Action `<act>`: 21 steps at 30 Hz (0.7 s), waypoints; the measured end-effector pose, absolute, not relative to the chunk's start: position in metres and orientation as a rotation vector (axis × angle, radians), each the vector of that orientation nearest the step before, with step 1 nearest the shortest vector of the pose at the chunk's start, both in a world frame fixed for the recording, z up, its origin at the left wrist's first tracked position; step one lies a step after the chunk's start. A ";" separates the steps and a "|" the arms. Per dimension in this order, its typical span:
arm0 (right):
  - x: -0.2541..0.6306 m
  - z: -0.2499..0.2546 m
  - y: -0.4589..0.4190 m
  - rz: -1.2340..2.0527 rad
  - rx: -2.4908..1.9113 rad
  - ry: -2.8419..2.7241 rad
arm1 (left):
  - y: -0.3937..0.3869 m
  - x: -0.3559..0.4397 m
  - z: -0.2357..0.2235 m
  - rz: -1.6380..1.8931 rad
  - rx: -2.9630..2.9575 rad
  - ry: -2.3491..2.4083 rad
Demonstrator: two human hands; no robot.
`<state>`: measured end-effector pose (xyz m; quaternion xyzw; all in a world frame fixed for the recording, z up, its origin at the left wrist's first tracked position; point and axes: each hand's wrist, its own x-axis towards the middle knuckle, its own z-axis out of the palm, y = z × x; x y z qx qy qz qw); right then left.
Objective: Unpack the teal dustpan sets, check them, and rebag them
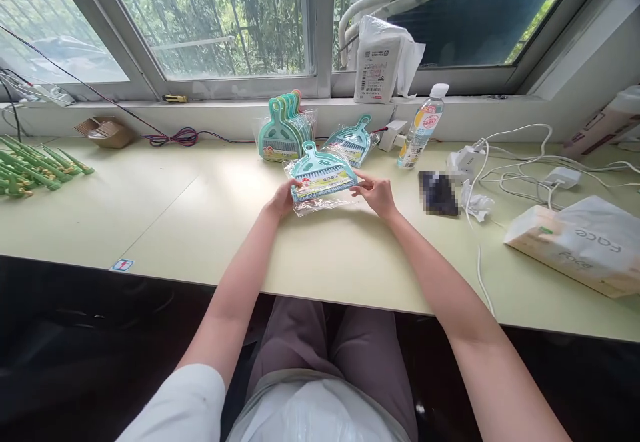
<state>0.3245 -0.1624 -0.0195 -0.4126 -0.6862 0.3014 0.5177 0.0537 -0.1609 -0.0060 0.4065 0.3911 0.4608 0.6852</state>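
Observation:
Between my two hands is a teal mini dustpan and brush set (323, 177) in a clear plastic bag, its handle pointing away from me. My left hand (284, 199) is closed on its left lower corner. The fingers of my right hand (376, 193) pinch the right edge. Loose clear film hangs from the near side of the bag. Just behind it lies another bagged dustpan set (351, 142), tilted to the right. A row of several upright dustpan sets (283, 132) stands by the window wall, teal in front with green and orange behind.
A drink bottle (424, 125) and a dark blurred-out item (439, 193) are on the right, with white cables (520, 162) and a tissue pack (575, 245). At left are a small cardboard box (106, 132) and green stalks (37, 167). A white package (375, 62) stands on the sill.

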 end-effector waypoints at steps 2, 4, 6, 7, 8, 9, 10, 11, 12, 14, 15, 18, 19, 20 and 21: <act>0.327 -0.019 -0.162 0.722 -1.002 -1.700 | -0.160 0.053 -0.007 1.032 0.905 0.882; 0.329 -0.017 -0.161 0.704 -1.020 -1.775 | -0.160 0.053 -0.006 1.032 0.887 0.883; 0.330 -0.014 -0.161 0.626 -1.057 -1.828 | -0.161 0.052 -0.006 1.036 0.864 0.875; 0.330 -0.013 -0.160 0.577 -1.072 -1.842 | -0.161 0.051 -0.006 1.037 0.854 0.868; 0.330 -0.013 -0.160 0.534 -1.078 -1.853 | -0.161 0.051 -0.005 1.037 0.846 0.864; 0.328 -0.013 -0.160 0.502 -1.072 -1.867 | -0.160 0.051 -0.006 1.033 0.843 0.860; 0.326 -0.013 -0.161 0.482 -1.058 -1.887 | -0.160 0.051 -0.006 1.024 0.845 0.856; 0.324 -0.014 -0.161 0.463 -1.044 -1.914 | -0.160 0.051 -0.006 1.010 0.849 0.856; 0.321 -0.015 -0.161 0.437 -1.037 -1.944 | -0.160 0.051 -0.007 0.994 0.856 0.859; 0.317 -0.017 -0.162 0.352 -1.054 -2.002 | -0.160 0.051 -0.007 0.969 0.872 0.876; 0.315 -0.018 -0.163 0.302 -1.068 -2.028 | -0.161 0.052 -0.008 0.962 0.881 0.886; 0.315 -0.019 -0.165 0.120 -1.088 -2.079 | -0.161 0.053 -0.008 0.959 0.897 0.901; 0.317 -0.019 -0.166 0.036 -1.082 -2.092 | -0.161 0.053 -0.008 0.960 0.897 0.894; 0.318 -0.018 -0.167 -0.059 -1.070 -2.110 | -0.162 0.053 -0.007 0.960 0.894 0.882; 0.319 -0.017 -0.169 -0.163 -1.051 -2.138 | -0.162 0.053 -0.007 0.961 0.889 0.867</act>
